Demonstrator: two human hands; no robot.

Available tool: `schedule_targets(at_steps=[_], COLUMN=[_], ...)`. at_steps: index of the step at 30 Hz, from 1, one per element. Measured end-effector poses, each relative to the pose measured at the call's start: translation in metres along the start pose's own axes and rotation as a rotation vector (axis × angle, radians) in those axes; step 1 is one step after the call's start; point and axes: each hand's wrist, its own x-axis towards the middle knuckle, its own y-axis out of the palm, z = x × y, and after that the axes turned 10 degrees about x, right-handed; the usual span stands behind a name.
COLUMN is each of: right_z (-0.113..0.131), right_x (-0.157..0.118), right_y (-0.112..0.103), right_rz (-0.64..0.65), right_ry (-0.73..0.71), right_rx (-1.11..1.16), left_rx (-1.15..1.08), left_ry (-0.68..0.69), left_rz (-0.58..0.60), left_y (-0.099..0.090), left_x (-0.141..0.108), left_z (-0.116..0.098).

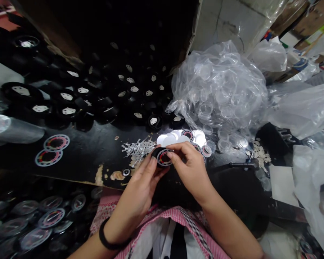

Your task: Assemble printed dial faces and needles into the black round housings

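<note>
Cupping a gauge [162, 158] — left hand [143, 175]

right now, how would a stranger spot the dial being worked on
From the big clear plastic bag, look down and left to the left hand and right hand. The dial is between them. Unlike the loose dials on the table, it sits in a black case.

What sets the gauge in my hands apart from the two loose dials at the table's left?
The gauge has a black case; the loose dials, none. Your left hand holds the gauge, right hand at its face; the loose dials overlap on the table. Both show red markings.
</note>
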Motion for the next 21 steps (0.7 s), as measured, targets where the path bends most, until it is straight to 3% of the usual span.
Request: schedule_targets(at_steps=[5,10,15,17,21], right_z=[-0.004,-0.007,-0.012,-0.013,-0.011], right_x=[0.004,-0.001,-0.012,-0.009,0.010], right_y=[-0.001,-0.006,-0.008,-0.005,0.012], right_rz=[0.035,0.063,0.189,0.258,0.315], right_ry=[0.247,0.314,0.333,0.250,0.022], right_rx=[0.098,0.033,0.110,-0.016,-0.645], left_rx=[0.133,0.174,0.243,0.284,0.185], left_ry=[0.011,0.033,-0.027,-0.024,0.000], left_rz=[0.067,0.142,0.107,0.057,-0.097], left_y=[-0.006,-0.016,-0.030,-0.039,-0.057], left_x=[0.000,0.002,-0.001,-0.003,-0.007], left_z=[0.004,0.012,0.021,0.023,0.017])
